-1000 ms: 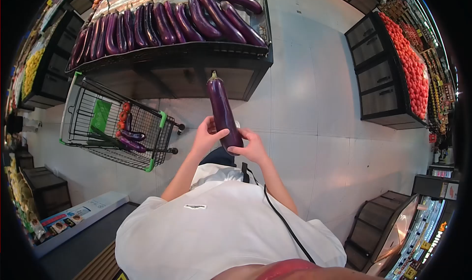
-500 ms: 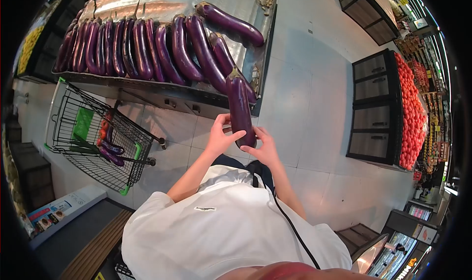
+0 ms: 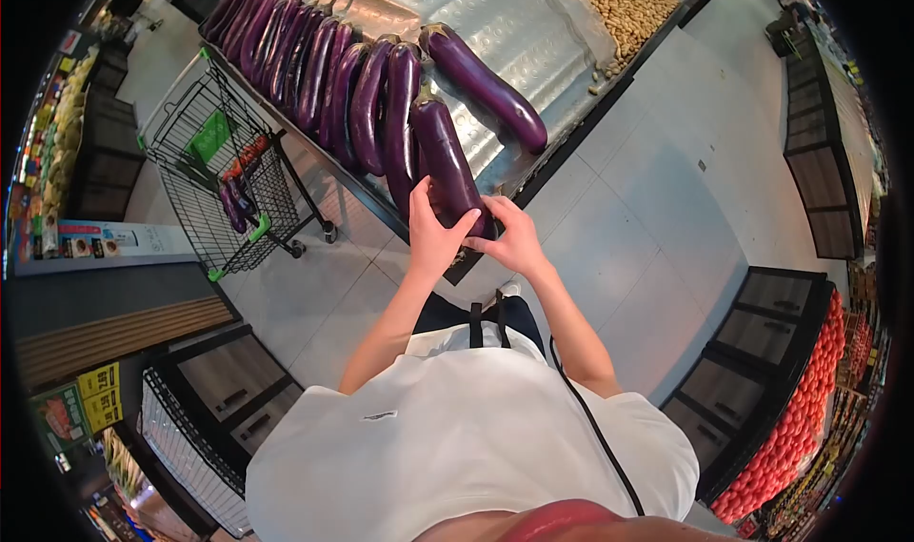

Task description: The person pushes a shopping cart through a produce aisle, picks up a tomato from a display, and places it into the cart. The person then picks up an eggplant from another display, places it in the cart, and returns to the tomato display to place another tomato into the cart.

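Observation:
A thick purple eggplant (image 3: 447,157) lies between my hands at the corner of the display, stem end pointing away from me. My left hand (image 3: 438,236) grips its near end from the left side, thumb on top. From the right, my right hand (image 3: 512,237) closes round the same end, thumb and fingers curled against it. Just left of it is a long eggplant (image 3: 400,114), the end of a row of several eggplants (image 3: 295,61) laid side by side. Another eggplant (image 3: 486,87) rests at an angle to the right on silvery padded lining (image 3: 486,9).
A shopping cart (image 3: 214,157) with eggplants and red produce in it stands left of the display. Peanuts (image 3: 628,9) fill the display's far section. A cabinet stand heaped with red produce (image 3: 790,428) is at right; a drawer cabinet (image 3: 228,390) is at left.
The held eggplant has moved from beyond the display's edge back over its corner, with both hands still on it. My view has turned, so the cart and stands appear shifted.

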Tool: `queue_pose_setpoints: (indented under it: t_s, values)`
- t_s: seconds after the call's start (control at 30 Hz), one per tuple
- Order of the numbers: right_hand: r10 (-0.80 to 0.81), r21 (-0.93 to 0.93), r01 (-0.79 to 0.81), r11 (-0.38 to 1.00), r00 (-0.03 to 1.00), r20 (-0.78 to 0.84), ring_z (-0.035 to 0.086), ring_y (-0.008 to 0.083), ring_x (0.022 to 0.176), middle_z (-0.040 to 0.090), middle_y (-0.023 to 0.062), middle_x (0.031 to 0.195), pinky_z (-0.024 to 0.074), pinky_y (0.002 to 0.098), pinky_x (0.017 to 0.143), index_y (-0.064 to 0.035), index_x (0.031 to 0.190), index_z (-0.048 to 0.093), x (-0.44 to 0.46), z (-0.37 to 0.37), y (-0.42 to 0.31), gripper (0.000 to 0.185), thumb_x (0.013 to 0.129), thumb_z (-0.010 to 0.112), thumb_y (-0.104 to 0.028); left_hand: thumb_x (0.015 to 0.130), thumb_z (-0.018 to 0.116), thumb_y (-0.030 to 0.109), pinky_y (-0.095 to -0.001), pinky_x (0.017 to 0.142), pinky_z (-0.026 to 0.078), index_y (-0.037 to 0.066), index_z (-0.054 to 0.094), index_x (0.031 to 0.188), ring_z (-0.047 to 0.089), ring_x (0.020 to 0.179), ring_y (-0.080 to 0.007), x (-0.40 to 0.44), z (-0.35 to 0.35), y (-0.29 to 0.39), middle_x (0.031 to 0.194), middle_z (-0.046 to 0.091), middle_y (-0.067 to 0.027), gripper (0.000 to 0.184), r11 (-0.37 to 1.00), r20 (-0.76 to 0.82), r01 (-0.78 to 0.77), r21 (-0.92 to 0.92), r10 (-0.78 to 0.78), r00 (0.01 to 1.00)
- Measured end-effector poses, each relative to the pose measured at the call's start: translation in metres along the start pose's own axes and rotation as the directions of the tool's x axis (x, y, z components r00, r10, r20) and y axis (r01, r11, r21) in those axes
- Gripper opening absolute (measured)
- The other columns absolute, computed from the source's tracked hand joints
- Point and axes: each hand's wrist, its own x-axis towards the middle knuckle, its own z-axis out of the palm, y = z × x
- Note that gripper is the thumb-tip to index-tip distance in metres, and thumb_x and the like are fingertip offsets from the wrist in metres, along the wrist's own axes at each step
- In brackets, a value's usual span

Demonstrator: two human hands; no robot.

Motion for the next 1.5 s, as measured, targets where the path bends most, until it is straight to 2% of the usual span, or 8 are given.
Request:
queue_pose_setpoints:
  t_s: [0.17,0.53,0.77,0.87,0.97,1.23,1.37,1.5]
  values:
    - [-0.091,0.115,0.078,0.99,0.99,0.111,0.065,0.0351,0.11,0.066,0.0168,0.119,0.0515,0.0417,0.096,-0.0022,0.127,0.064,0.018,-0.015,0.008,0.069,0.069,0.088,-0.03,0.078,0.085,0.011,-0.0384,0.097,0.051,-0.005,0.038,0.143,0.06,0.114,-0.0266,-0.005,0.013,-0.004,0.129,0.05,-0.0175,0.082,0.958,-0.121,-0.128,0.257,0.163,0.979]
    - [-0.066,0.081,0.057,0.995,0.991,0.115,0.068,0.0313,0.097,0.068,0.0168,0.109,0.0541,0.0391,0.087,-0.0021,0.127,0.065,0.058,-0.014,0.027,0.067,0.068,0.087,-0.022,0.072,0.086,0.017,-0.0458,0.101,0.045,0.001,0.047,0.143,0.054,0.117,-0.0369,0.037,0.024,0.003,0.124,0.057,-0.0169,0.082,0.966,-0.16,-0.108,0.234,0.148,0.976]
    - [-0.072,0.146,0.041,0.988,0.974,0.216,0.07,0.0297,0.099,0.069,0.0166,0.112,0.0555,0.0384,0.09,0.0008,0.125,0.065,0.089,-0.038,0.041,0.064,0.07,0.087,-0.022,0.073,0.087,0.015,-0.0394,0.096,0.052,0.0,0.049,0.141,0.063,0.11,-0.0277,0.057,0.05,0.014,0.123,0.059,-0.0141,0.078,0.95,-0.253,-0.037,0.31,0.12,0.96]
    - [-0.059,0.248,-0.034,0.968,0.931,0.359,0.07,0.0276,0.1,0.068,0.016,0.117,0.0561,0.0373,0.091,0.0006,0.126,0.065,0.107,-0.052,0.041,0.064,0.072,0.087,-0.023,0.071,0.086,0.012,-0.039,0.099,0.051,0.002,0.054,0.136,0.062,0.115,-0.0263,0.064,0.061,0.019,0.124,0.058,-0.0126,0.072,1.0,-0.351,-0.004,-0.004,0.002,0.936]
    - [-0.124,0.34,-0.028,0.94,0.901,0.416,0.07,0.0271,0.098,0.068,0.0156,0.115,0.0562,0.0387,0.09,0.0009,0.125,0.065,0.12,-0.065,0.051,0.062,0.071,0.087,-0.023,0.074,0.083,0.008,-0.0377,0.101,0.052,0.0,0.053,0.136,0.063,0.117,-0.0256,0.066,0.076,0.024,0.125,0.057,-0.0143,0.07,0.998,-0.396,0.029,0.063,-0.002,0.918]
    - [-0.281,0.054,0.279,0.959,0.9,0.335,0.065,0.0361,0.111,0.067,0.0208,0.118,0.0524,0.044,0.095,0.0075,0.126,0.061,0.154,-0.065,0.108,0.074,0.071,0.086,-0.036,0.08,0.081,0.009,-0.038,0.104,0.05,-0.006,0.043,0.143,0.06,0.124,-0.0295,0.088,0.127,-0.006,0.134,0.057,-0.0195,0.075,0.949,-0.47,0.154,0.276,-0.006,0.883]
    - [-0.215,0.006,0.233,0.972,0.886,0.41,0.064,0.0354,0.114,0.066,0.0204,0.12,0.0518,0.0438,0.097,0.0078,0.128,0.06,0.16,-0.072,0.109,0.075,0.071,0.084,-0.034,0.078,0.084,0.015,-0.0394,0.103,0.048,-0.008,0.042,0.144,0.057,0.124,-0.0338,0.096,0.145,0.007,0.133,0.053,-0.0223,0.082,0.85,-0.554,0.264,0.455,0.039,0.832]
    - [-0.175,-0.062,0.214,0.975,0.909,0.377,0.067,0.0354,0.107,0.067,0.0172,0.118,0.0556,0.0435,0.09,0.0053,0.125,0.062,0.159,-0.069,0.113,0.07,0.07,0.083,-0.033,0.074,0.085,0.015,-0.0422,0.102,0.048,-0.007,0.039,0.146,0.055,0.12,-0.0375,0.097,0.146,0.0,0.129,0.047,-0.0201,0.088,0.877,-0.489,0.2,0.436,0.044,0.871]
